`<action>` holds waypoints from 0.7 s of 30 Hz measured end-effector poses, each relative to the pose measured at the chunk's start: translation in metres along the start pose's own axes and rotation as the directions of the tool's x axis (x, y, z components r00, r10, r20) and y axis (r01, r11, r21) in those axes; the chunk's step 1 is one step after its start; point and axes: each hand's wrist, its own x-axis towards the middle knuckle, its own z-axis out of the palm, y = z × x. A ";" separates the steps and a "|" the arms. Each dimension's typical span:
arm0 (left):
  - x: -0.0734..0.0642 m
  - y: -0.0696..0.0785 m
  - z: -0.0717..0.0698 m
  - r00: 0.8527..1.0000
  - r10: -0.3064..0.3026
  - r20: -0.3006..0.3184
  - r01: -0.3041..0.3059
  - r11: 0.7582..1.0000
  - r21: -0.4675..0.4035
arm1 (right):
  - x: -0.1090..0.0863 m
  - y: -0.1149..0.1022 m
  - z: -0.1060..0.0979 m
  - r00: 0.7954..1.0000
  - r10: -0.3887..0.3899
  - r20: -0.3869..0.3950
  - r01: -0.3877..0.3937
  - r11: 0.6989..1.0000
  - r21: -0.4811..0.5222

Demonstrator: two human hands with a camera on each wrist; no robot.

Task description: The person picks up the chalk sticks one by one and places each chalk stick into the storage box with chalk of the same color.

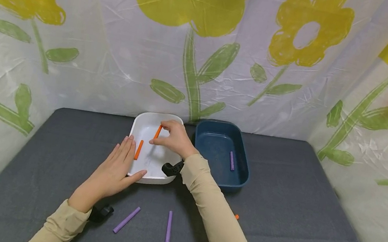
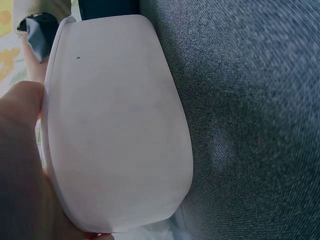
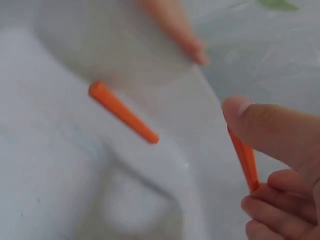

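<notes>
My right hand [image 1: 175, 138] pinches a slim orange stick [image 1: 158, 131] between thumb and fingers, above the white tray [image 1: 151, 180]. In the right wrist view the held stick [image 3: 244, 157] slants between the thumb and the curled fingers. A second orange stick [image 1: 138, 150] lies inside the white tray, near its left wall. My left hand [image 1: 115, 170] rests along the tray's left rim, its fingers straight and together and the thumb spread over the near edge. From the left wrist, the tray's outer wall [image 2: 120, 115] fills much of the view.
Right of the white tray stands a dark blue tray [image 1: 209, 172] with a purple stick [image 1: 232, 161] in it. Two purple sticks, one slanted [image 1: 126, 220] and one upright in view [image 1: 168, 228], lie on the grey cloth nearer me. An orange tip [image 1: 237, 217] shows beside my right sleeve.
</notes>
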 end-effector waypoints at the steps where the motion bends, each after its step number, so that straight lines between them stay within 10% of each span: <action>1: 0.000 0.000 0.000 1.000 0.000 0.001 0.000 1.000 0.000 | 0.002 0.002 0.001 1.000 0.001 0.005 -0.001 1.000 -0.010; 21: 0.001 -0.001 0.000 1.000 -0.009 0.021 0.010 1.000 -0.016 | 0.003 0.009 0.017 0.992 -0.055 0.118 0.095 0.923 -0.374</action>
